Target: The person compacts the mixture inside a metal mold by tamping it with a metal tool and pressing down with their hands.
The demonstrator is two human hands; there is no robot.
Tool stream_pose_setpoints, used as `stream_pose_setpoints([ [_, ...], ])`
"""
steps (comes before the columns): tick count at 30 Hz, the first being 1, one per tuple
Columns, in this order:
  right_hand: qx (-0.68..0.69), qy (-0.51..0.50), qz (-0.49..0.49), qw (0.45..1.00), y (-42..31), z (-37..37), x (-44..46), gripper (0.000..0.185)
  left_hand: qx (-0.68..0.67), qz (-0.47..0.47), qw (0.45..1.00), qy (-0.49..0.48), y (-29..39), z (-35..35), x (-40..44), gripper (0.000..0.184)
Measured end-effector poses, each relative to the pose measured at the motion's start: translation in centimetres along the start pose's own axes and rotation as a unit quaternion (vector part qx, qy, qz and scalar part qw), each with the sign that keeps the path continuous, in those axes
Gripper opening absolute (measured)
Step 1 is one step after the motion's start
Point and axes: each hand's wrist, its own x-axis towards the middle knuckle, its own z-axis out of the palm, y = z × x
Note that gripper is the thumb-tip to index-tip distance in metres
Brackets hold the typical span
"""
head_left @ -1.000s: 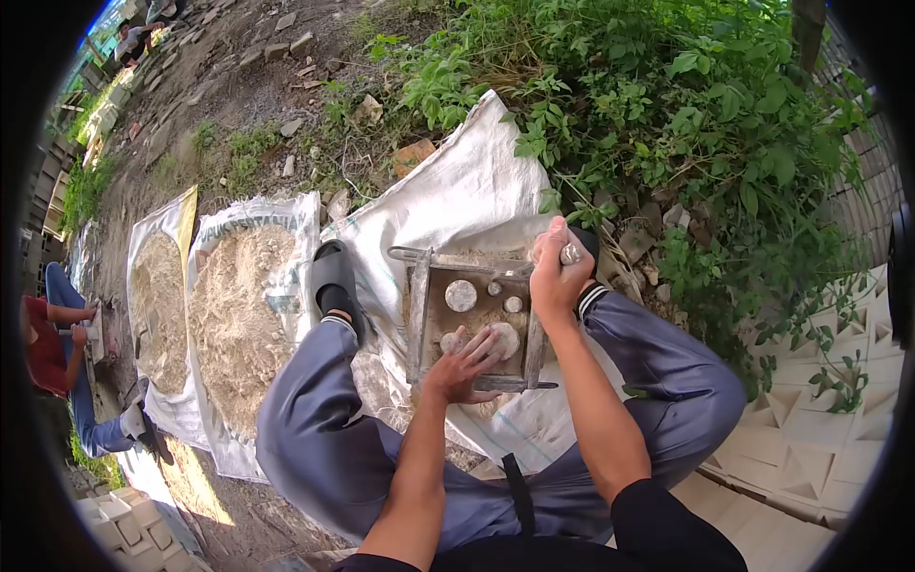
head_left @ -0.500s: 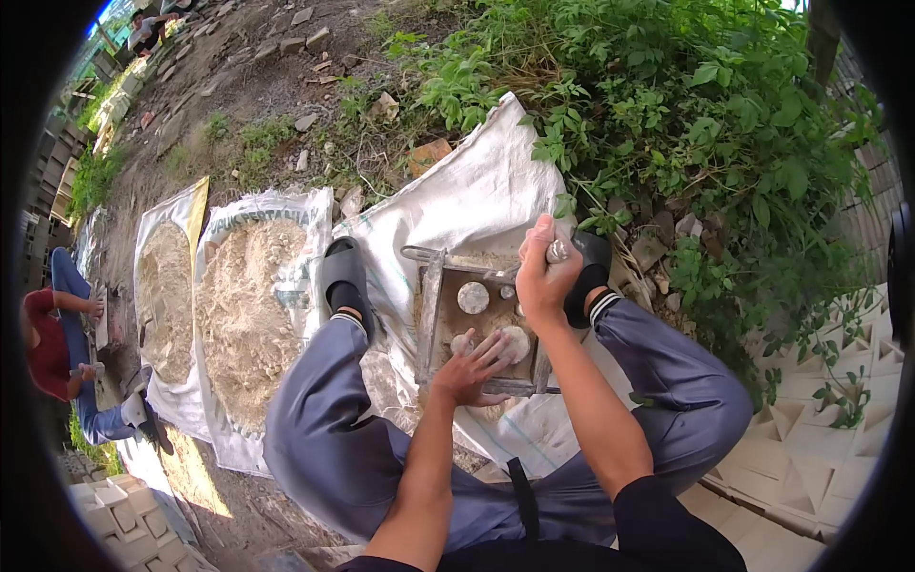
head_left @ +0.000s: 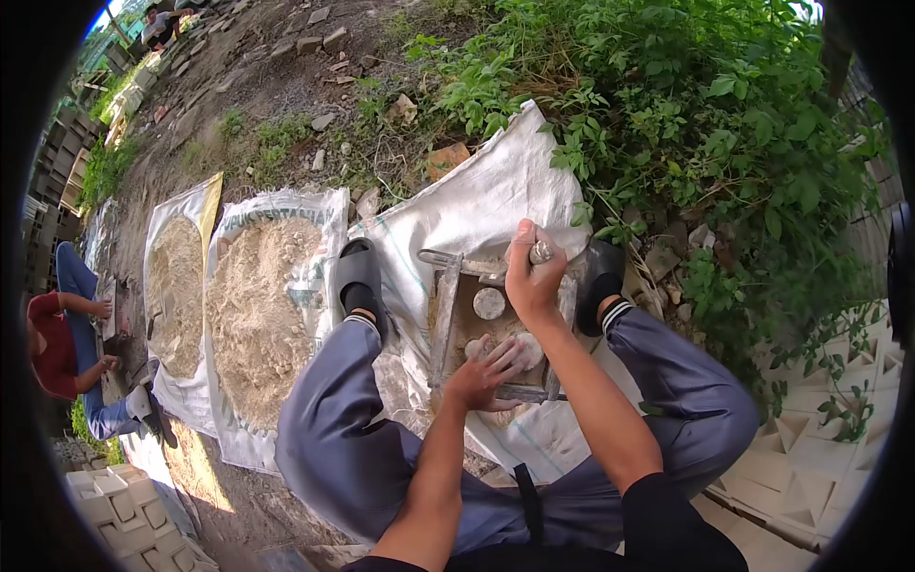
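A dusty, roughly square mould frame (head_left: pixel 444 319) lies on a white sack between my feet. Inside it, amid pale powdery material, sits a round whitish disc (head_left: pixel 489 304). My left hand (head_left: pixel 484 375) has its fingers spread over the near part of the frame, resting on a pale rounded piece (head_left: pixel 525 352) that it partly covers. Above the frame's right side, my right hand (head_left: pixel 534 281) is closed in a fist around a tool with a dusty rounded end (head_left: pixel 541 253) poking out on top. The tool's lower part is hidden by the hand and forearm.
Two opened sacks of pale sandy powder (head_left: pixel 262 315) lie to the left. Further left sits another person (head_left: pixel 52 343) in a red top. Green plants (head_left: pixel 686 124) grow at upper right, and pale moulded blocks (head_left: pixel 791 429) are stacked at right. A white sack (head_left: pixel 515 181) spreads beyond the frame.
The whole view has shifted slightly, so the scene sits further right and lower. Relative to the frame, my right fist has moved a little left. My left hand stays on the rounded piece.
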Motion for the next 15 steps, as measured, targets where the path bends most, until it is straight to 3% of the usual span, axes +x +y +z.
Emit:
stream_pose_setpoints([
  [1,-0.002,0.000,0.008,1.000,0.3,-0.4,-0.3,0.036,-0.006,-0.002,1.000,-0.005,0.5,0.1,-0.6,0.085],
  [3,-0.067,-0.124,0.035,0.989,0.4,-1.0,1.2,0.039,0.017,0.001,1.000,-0.007,0.1,-0.1,0.1,0.085],
  [5,-0.029,-0.078,0.058,0.995,-0.3,-1.6,1.5,0.040,0.025,0.001,1.000,-0.006,-0.1,-0.3,0.4,0.085],
  [7,0.031,0.033,0.069,0.997,-1.7,-2.7,0.0,0.038,0.016,-0.002,1.000,-0.011,0.1,-0.2,0.0,0.085],
  [9,-0.019,0.038,0.044,0.998,-0.9,-2.8,-1.0,0.045,0.014,-0.008,1.000,-0.015,0.4,-0.1,-0.4,0.085],
  [11,-0.162,-0.067,-0.156,0.972,1.2,-3.3,-0.5,0.044,0.024,0.002,1.000,-0.011,0.2,-0.3,0.3,0.085],
  [12,-0.107,-0.055,-0.060,0.991,0.7,-3.7,-0.9,0.042,0.019,-0.001,1.000,-0.009,0.1,-0.2,0.3,0.085],
  [13,-0.107,-0.054,-0.062,0.991,0.4,-3.9,-1.1,0.042,0.011,-0.008,1.000,-0.009,0.1,-0.1,0.1,0.086],
  [15,0.010,0.013,0.057,0.998,0.1,-4.6,-1.2,0.042,0.015,-0.008,1.000,-0.012,-0.3,0.2,0.3,0.087],
])
